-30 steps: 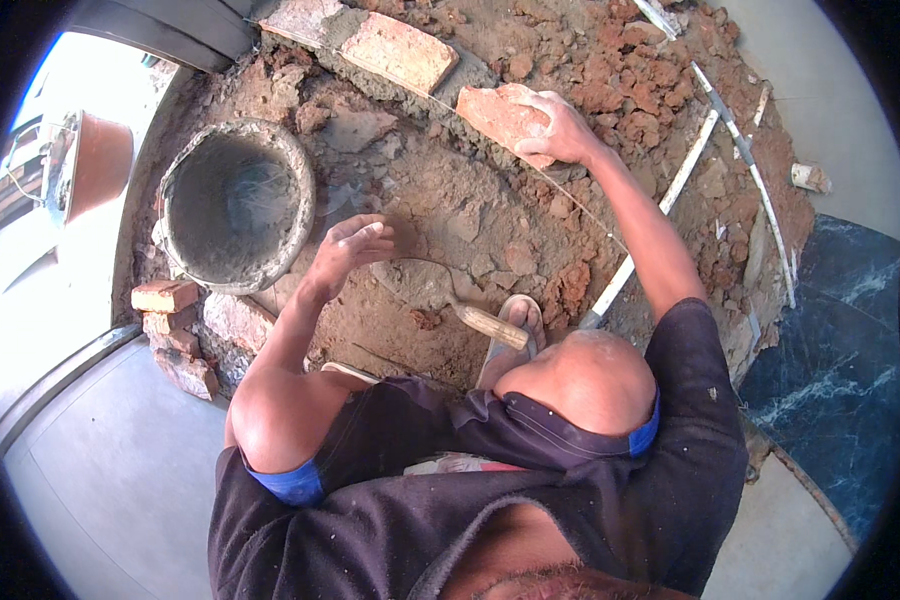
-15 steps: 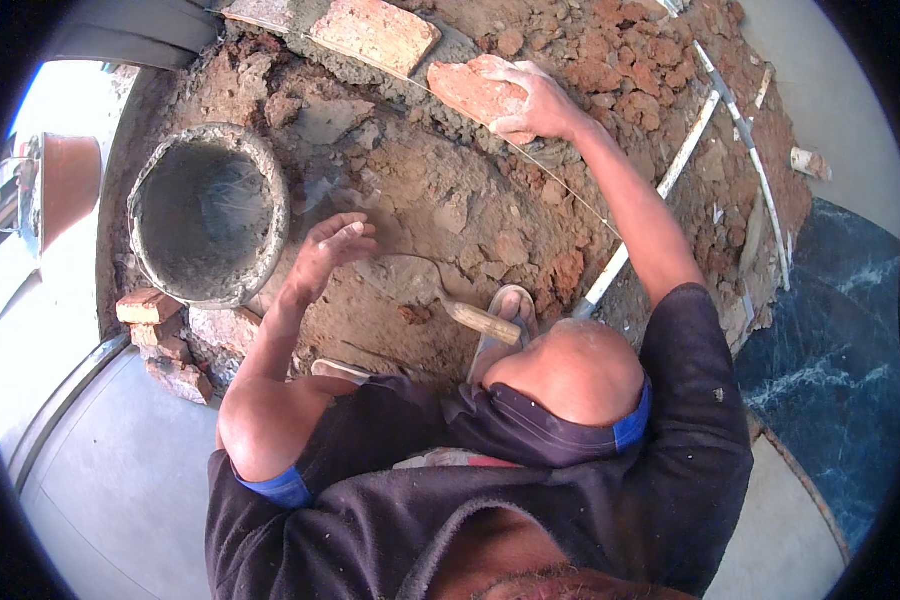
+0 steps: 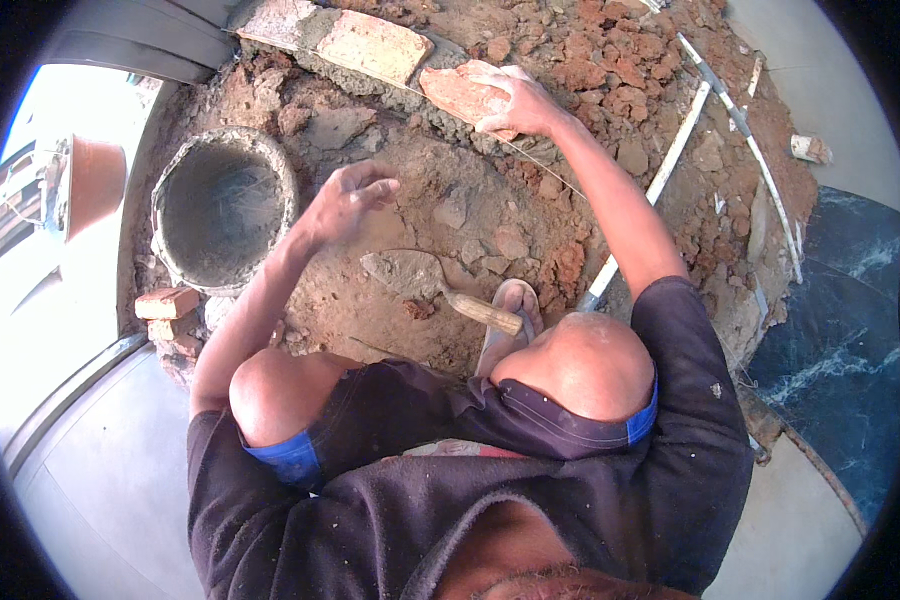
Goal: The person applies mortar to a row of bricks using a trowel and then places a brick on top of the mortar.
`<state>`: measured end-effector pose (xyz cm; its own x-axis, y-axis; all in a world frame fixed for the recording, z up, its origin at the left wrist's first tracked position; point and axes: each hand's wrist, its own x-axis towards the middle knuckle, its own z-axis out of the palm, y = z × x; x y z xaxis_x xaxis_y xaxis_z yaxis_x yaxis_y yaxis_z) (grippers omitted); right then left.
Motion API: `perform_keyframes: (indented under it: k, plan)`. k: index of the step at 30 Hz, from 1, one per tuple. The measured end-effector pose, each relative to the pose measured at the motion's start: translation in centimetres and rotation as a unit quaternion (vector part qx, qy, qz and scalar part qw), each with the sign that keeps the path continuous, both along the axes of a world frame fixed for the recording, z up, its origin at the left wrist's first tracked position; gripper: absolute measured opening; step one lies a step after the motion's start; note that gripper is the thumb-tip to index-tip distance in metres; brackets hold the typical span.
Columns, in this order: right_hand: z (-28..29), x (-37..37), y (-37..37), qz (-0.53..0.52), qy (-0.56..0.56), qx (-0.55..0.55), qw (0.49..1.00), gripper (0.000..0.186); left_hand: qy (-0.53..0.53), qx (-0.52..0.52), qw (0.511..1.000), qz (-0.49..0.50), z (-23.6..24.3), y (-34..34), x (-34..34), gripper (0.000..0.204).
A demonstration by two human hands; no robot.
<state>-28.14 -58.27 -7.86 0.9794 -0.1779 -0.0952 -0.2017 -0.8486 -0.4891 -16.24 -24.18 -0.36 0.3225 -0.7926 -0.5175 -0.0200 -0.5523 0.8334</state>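
While the person crouches over the dirt, knees drawn up, the scene sorts as follows.

Ground: a mound of reddish earth and broken rubble (image 3: pixel 610 90) fills the upper half of the view, with pale floor at the lower left and dark marbled floor at the right.
Basin: a round mortar pan (image 3: pixel 220 205), grey inside, sits at the left of the mound, just beside the left forearm.
Strips: long pale strips (image 3: pixel 660 180) lie slanting across the rubble to the right of the right arm.
Laid bricks: a pale brick (image 3: pixel 373 45) lies in the row at the top, on a grey mortar bed.
Brick in hand: a reddish brick (image 3: pixel 462 92) rests at the end of that row, just beside the pale one.
Right hand (image 3: pixel 515 100): grip closed over the reddish brick's right end, pressing on it.
Left hand (image 3: pixel 348 197): grip released, fingers loosely curled, holding nothing, hovering above the earth.
Trowel (image 3: pixel 435 282): lies on the dirt between left hand and sandalled foot (image 3: pixel 507 320), wooden handle toward the foot.
Loose bricks: a few small red bricks (image 3: pixel 168 305) are stacked below the basin.
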Motion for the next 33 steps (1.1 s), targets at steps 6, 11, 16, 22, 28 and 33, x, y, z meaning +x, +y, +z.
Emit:
perform_keyframes:
  k: [6,11,16,22,28,33]
  plan:
    - [-0.7,-0.1,-0.6,-0.016,0.006,0.011,1.0,0.1,-0.13,-0.003,0.989,-0.069,3.1,-2.7,2.5,0.046]
    - [0.0,-0.1,-0.1,-0.026,0.035,-0.009,0.999,0.098,-0.327,0.049,0.929,-0.166,1.2,-8.5,4.7,0.043]
    - [1.2,-0.6,1.2,-0.019,0.03,-0.019,0.999,0.097,-0.45,-0.003,0.885,-0.12,-3.1,-11.7,5.9,0.042]
    - [1.5,-1.0,1.3,-0.016,-0.003,-0.068,0.998,0.095,-0.491,-0.023,0.863,-0.115,-4.7,-13.6,4.6,0.052]
    - [4.1,-7.9,8.6,-0.128,-0.152,0.054,0.978,0.06,-0.488,-0.033,0.855,-0.171,-5.9,-15.2,3.6,0.066]
    - [3.9,-18.1,20.0,-0.04,0.154,0.203,0.966,0.046,-0.56,-0.046,0.781,-0.273,-7.1,-16.2,2.8,0.066]
